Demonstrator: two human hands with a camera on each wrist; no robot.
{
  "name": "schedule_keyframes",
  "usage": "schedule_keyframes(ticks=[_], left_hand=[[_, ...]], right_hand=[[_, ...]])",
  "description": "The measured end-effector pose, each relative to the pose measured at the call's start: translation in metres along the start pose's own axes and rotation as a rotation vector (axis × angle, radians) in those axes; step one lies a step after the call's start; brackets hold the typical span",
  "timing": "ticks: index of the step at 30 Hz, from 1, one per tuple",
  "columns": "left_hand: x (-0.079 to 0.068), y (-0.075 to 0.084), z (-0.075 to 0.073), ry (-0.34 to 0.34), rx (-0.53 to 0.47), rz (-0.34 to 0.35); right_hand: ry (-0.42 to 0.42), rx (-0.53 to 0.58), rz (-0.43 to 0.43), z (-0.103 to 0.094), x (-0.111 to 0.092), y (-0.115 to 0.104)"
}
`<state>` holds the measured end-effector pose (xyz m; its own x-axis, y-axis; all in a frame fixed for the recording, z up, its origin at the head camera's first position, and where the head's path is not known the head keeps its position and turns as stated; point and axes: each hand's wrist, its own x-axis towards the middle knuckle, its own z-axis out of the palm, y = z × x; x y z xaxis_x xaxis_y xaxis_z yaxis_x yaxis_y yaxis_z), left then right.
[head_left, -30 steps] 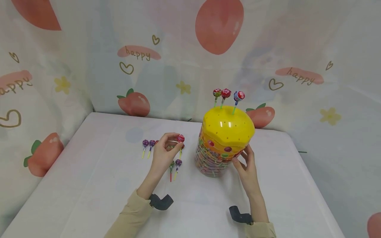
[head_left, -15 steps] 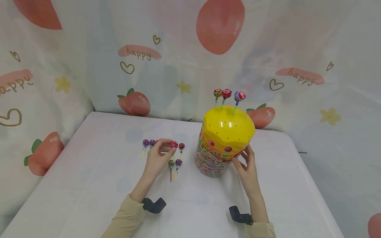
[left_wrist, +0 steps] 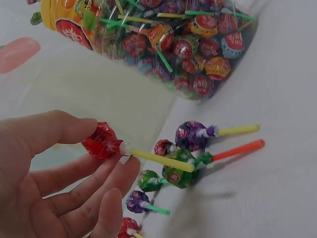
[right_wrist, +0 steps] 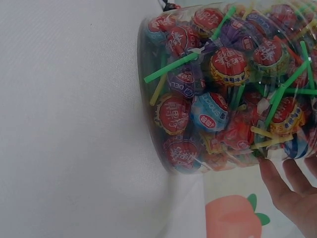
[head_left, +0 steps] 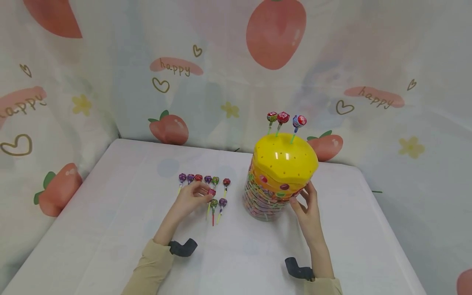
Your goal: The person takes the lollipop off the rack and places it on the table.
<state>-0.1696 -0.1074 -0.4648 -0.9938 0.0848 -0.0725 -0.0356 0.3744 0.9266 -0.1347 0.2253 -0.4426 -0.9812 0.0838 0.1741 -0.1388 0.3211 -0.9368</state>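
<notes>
My left hand [head_left: 187, 200] pinches a red-wrapped lollipop [left_wrist: 100, 141] by its head between thumb and fingers, and its yellow stick points down toward the table. Just beside it lie a green lollipop [head_left: 214, 203] with a red stick and a purple lollipop [head_left: 223, 202] with a yellow stick. My right hand [head_left: 309, 215] holds the side of a large clear lollipop jar [right_wrist: 233, 114], thumb at the front and fingers round the right side. The jar is packed with wrapped lollipops. Three lollipops stand upright in holes of its yellow lid [head_left: 285, 157].
Behind my left hand several lollipops lie in a row, from a purple lollipop [head_left: 182, 177] to a red lollipop [head_left: 226, 181] at the right end. A white cloth covers the table [head_left: 250, 254]. A patterned curtain [head_left: 214, 37] hangs behind it.
My left hand has moved down and left, carrying the red lollipop from beside the jar to the front of the row. More of the row shows now. My right hand stays on the jar.
</notes>
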Motion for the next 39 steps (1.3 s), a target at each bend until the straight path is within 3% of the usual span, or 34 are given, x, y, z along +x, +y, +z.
schedule_keyframes(ticks=[4, 8, 21, 39], left_hand=[[0.003, -0.01, -0.003, -0.057, 0.041, -0.028], [0.005, -0.016, -0.004, -0.066, 0.092, -0.049], [0.005, -0.023, -0.005, -0.014, 0.155, -0.094], [0.006, -0.028, 0.001, 0.015, 0.221, -0.054]], right_hand=[[0.0, 0.0, 0.006, 0.0, 0.0, 0.0], [0.001, 0.001, 0.006, 0.0, 0.001, 0.001], [-0.005, 0.011, -0.008, -0.001, -0.001, -0.002], [0.001, 0.004, -0.015, 0.0, 0.0, 0.001]])
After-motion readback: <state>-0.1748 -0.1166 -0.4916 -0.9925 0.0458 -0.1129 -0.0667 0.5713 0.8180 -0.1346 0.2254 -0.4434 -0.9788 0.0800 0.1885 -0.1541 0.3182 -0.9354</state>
